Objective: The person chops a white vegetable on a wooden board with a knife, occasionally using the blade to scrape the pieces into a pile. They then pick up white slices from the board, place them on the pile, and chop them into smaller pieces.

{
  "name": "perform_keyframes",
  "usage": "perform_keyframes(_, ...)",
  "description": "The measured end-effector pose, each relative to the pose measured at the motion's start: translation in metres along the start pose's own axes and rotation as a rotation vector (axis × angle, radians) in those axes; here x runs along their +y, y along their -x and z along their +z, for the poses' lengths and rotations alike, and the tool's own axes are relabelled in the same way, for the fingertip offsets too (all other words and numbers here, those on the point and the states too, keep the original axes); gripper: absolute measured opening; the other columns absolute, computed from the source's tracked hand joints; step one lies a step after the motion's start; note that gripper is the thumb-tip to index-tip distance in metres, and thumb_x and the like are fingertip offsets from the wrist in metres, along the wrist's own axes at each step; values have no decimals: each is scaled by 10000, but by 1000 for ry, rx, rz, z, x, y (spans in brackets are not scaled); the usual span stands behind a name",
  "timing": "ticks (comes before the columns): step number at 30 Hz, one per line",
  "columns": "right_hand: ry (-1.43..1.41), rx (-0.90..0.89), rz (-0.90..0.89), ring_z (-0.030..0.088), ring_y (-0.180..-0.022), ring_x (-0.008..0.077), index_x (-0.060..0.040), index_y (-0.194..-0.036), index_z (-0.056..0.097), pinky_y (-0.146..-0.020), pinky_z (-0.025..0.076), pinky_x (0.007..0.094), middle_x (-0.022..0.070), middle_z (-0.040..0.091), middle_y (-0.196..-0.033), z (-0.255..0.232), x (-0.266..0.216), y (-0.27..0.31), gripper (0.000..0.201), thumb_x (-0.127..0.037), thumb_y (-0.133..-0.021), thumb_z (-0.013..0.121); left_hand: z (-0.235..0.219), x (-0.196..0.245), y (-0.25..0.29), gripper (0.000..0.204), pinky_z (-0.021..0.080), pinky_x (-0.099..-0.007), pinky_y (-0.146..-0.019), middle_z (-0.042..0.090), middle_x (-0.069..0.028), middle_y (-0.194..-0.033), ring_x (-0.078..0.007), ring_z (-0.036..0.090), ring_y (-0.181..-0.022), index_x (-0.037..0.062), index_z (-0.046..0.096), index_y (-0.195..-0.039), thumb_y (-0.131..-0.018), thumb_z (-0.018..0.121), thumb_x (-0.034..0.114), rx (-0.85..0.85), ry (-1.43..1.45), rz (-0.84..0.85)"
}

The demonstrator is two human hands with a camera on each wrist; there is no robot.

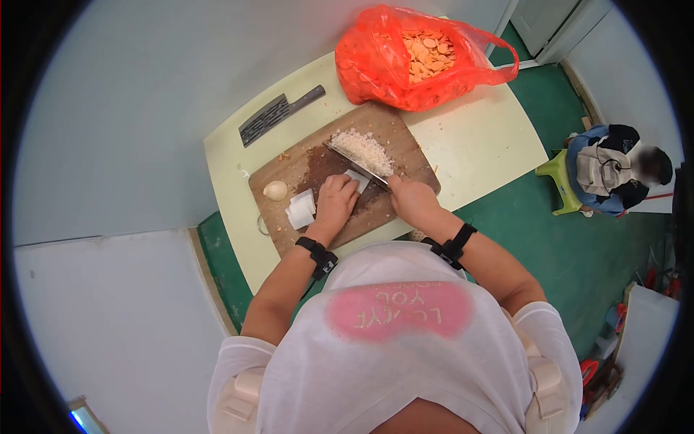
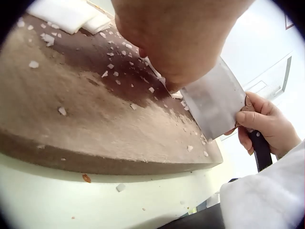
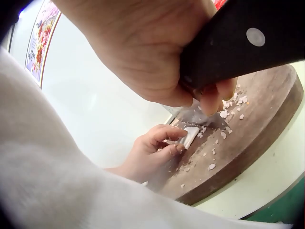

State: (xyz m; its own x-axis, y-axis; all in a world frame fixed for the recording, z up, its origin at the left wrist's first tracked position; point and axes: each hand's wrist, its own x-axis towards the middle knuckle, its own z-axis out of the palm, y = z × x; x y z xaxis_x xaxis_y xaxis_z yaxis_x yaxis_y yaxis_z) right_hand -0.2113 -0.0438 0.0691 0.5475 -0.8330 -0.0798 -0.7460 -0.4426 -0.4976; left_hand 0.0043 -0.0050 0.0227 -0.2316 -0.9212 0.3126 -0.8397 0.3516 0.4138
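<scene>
My right hand (image 1: 413, 202) grips the black handle (image 3: 224, 47) of a cleaver, its broad steel blade (image 2: 217, 102) standing on edge on a wooden cutting board (image 1: 289, 173). Beside the blade, my left hand (image 1: 337, 200) holds a flat white slab (image 3: 190, 135) down on the board, fingers and thumb at its sides. A heap of finely chopped white bits (image 1: 363, 150) lies on the blade's far side. To the left of my left hand are more white slabs (image 1: 301, 210), stacked together, and a round pale peeled vegetable (image 1: 275, 190).
A second, dark-bladed cleaver (image 1: 266, 120) lies beyond the board on the pale yellow table (image 1: 477, 137). Behind the board's far right stands a red plastic bag (image 1: 369, 65) full of orange slices (image 1: 430, 54). At the right, a person (image 1: 611, 170) sits on a green stool (image 1: 557, 181).
</scene>
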Motion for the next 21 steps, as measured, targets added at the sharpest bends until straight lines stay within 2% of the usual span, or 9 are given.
perform_keyframes(7,3,-32,-3,657,-744,384,-5,-913,549,-637,528,467,228,648,-827,-5,-8,2,105,-50,-832,500,6,2,-1,231,438,-419,-828,575,-113,-1015,-320,526,-977,51,628,-953,-740,701,107,20,-16,-25)
perform_keyframes(12,-21,-27,-11,655,-751,385,-9,-906,548,-644,527,470,229,645,-824,-3,-8,2,104,-66,-831,505,15,4,-4,212,432,-414,-811,574,-100,-982,-310,528,-959,59,633,-927,-737,704,122,100,-64,-52)
perform_keyframes(21,-5,-43,-11,649,-738,390,-24,-931,543,-637,525,472,224,632,-822,-3,-8,2,118,-82,-830,520,17,11,-6,193,429,-415,-792,584,-94,-965,-306,534,-950,66,642,-919,-743,693,124,110,-88,-100)
